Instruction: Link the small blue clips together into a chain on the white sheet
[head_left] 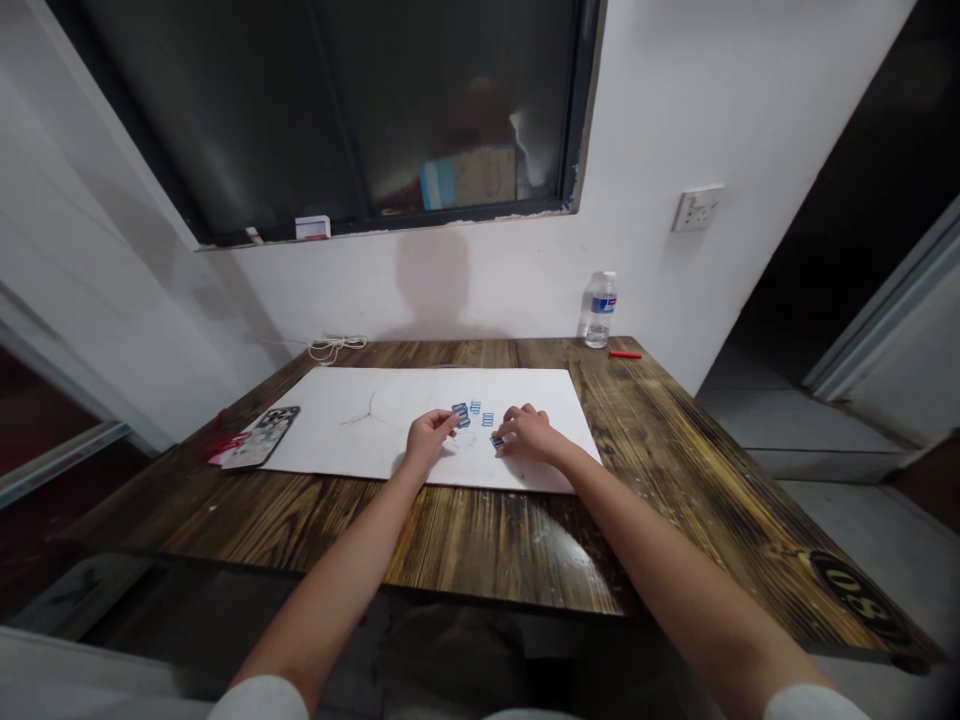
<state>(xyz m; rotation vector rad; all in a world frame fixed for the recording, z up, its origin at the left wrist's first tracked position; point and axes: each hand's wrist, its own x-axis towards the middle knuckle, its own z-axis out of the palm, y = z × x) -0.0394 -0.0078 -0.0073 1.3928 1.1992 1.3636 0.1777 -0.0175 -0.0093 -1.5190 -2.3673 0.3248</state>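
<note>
The left hand (431, 435) holds small blue pieces (462, 416) above the white sheet (420, 385); its grip is closed, with thumb and fingers pinched together at the near edge of these pieces. The right hand (528, 432) is lower, with the fingers bent downward over another blue piece (496, 441), which lies near the front edge of the sheet. Whether this second grip is tight on the piece or only touches it, I cannot tell. Between the two hands, and a little farther away, two loose blue pieces (487, 420) lie flat on the sheet, apart from each other. To the left on the same sheet there are thin dark lines (369, 413), and a patterned phone case (276, 434) lies at the left end. The sheet rests on a brown wooden worktop (300, 520). At the far right corner a clear bottle (600, 312) stands upright, just beside a red pen (625, 354).
</note>
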